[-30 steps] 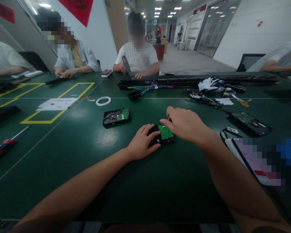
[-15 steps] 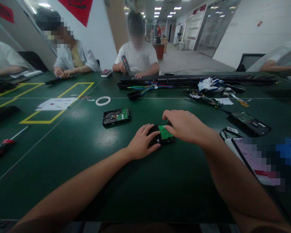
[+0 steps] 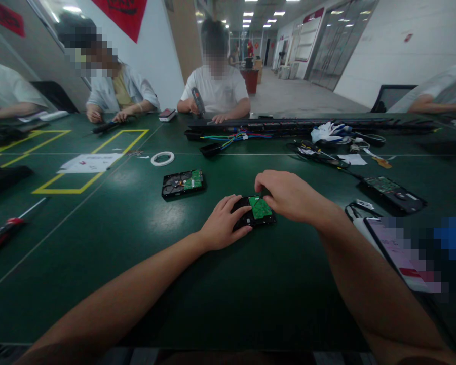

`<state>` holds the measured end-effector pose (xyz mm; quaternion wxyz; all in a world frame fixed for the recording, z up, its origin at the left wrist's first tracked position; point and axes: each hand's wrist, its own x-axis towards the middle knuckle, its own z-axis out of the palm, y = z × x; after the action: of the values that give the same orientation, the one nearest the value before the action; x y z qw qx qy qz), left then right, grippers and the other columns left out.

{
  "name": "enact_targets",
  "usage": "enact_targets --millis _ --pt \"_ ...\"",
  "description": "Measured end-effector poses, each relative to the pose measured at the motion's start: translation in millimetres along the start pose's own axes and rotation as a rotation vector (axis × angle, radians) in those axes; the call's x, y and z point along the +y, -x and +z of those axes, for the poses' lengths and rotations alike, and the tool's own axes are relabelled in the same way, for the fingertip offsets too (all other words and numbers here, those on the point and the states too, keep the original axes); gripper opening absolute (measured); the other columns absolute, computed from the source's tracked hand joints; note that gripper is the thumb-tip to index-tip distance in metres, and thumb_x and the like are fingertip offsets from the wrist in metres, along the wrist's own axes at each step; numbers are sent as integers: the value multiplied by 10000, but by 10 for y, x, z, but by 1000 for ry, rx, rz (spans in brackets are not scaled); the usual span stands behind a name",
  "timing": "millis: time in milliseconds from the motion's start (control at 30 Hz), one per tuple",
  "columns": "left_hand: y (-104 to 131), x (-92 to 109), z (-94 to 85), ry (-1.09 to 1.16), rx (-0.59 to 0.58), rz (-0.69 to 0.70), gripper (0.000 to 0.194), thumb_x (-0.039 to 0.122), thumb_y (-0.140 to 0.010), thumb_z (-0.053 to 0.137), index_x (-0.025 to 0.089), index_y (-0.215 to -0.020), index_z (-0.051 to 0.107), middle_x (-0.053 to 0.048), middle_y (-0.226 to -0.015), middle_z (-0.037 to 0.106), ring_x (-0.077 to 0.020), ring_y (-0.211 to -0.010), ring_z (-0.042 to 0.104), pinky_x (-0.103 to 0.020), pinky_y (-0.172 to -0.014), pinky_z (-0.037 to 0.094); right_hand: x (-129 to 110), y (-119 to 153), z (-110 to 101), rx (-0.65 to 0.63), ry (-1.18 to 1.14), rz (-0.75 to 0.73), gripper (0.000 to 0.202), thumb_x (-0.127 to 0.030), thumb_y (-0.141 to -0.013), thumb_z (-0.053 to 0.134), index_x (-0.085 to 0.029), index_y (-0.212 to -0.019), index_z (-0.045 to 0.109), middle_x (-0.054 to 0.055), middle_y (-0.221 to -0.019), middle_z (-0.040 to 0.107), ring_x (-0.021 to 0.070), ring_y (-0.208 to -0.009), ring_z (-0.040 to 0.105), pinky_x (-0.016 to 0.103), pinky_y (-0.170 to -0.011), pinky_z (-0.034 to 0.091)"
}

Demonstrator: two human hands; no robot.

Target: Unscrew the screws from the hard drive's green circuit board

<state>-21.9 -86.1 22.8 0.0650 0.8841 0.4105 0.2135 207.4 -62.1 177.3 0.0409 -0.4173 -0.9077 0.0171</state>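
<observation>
A black hard drive with a green circuit board [image 3: 261, 209] lies flat on the green table [image 3: 197, 299]. My left hand [image 3: 225, 223] grips its left part, fingers along the far edge and thumb along the near edge. Over the right side of the board, my right hand [image 3: 289, 195] is closed, thumb against curled fingers, around something small and dark that I cannot make out. A second hard drive [image 3: 183, 183] rests beyond my left hand, to the left.
A white tape ring [image 3: 162, 158], papers [image 3: 89, 163] and a red-handled screwdriver [image 3: 7, 230] are at the left. Cables [image 3: 228, 138] and white gloves [image 3: 329, 133] lie farther back. Another drive [image 3: 393, 194] and a phone [image 3: 399, 251] are at the right. Several people sit around.
My right thumb has shifted slightly up, showing a bit more of the board. My left hand stays in place. At the back left, a person's hands have moved apart.
</observation>
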Motion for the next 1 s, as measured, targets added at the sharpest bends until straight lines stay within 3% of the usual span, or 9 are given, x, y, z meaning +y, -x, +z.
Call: enact_targets --millis 167,367,467,667,833,1000 --pt "0 4 6 3 6 -3 591 527 -1009 685 284 -1532 554 -142 -1673 387 -409 -1568 352 -661 -1273 357 -37 -3 -3 22 8 14 172 -146 -927 544 -173 -1061 648 128 -1124 708 241 -971 653 341 -832 441" --pt "3 -16 24 10 3 -8 602 528 -1003 695 299 -1540 545 -133 -1684 376 -408 -1568 351 -669 -1266 362 -51 -17 7 18 147 241 273 -362 -1055 508 -148 -1133 659 183 -1071 749 296 -860 709 375 -711 444" --pt "4 -21 28 6 7 -5 600 524 -1001 697 293 -1536 548 -138 -1676 384 -408 -1565 356 -665 -1269 358 -38 -29 2 -3 158 271 266 -376 -1054 543 -153 -1129 668 164 -975 770 309 -846 723 376 -703 442" --pt "3 -11 20 -3 6 6 592 521 -1008 688 271 -1527 554 -154 -1674 381 -404 -1560 363 -652 -1273 354 13 -42 24 76 35 131 123 -231 -968 657 -179 -1079 653 112 -1092 755 271 -959 693 363 -787 447" --pt "1 -4 9 -12 0 5 591 526 -1017 673 265 -1532 550 -161 -1671 384 -407 -1567 353 -654 -1271 353 71 -45 63 92 -76 -54 150 -130 -934 599 -187 -1066 643 94 -1132 711 225 -983 644 339 -857 445" --pt "3 -5 17 11 4 -6 604 518 -1002 697 304 -1543 538 -135 -1692 372 -414 -1569 352 -673 -1261 360 60 -51 77 83 -112 -89 191 -86 -926 538 -179 -1063 634 101 -1131 678 220 -970 622 336 -859 447"
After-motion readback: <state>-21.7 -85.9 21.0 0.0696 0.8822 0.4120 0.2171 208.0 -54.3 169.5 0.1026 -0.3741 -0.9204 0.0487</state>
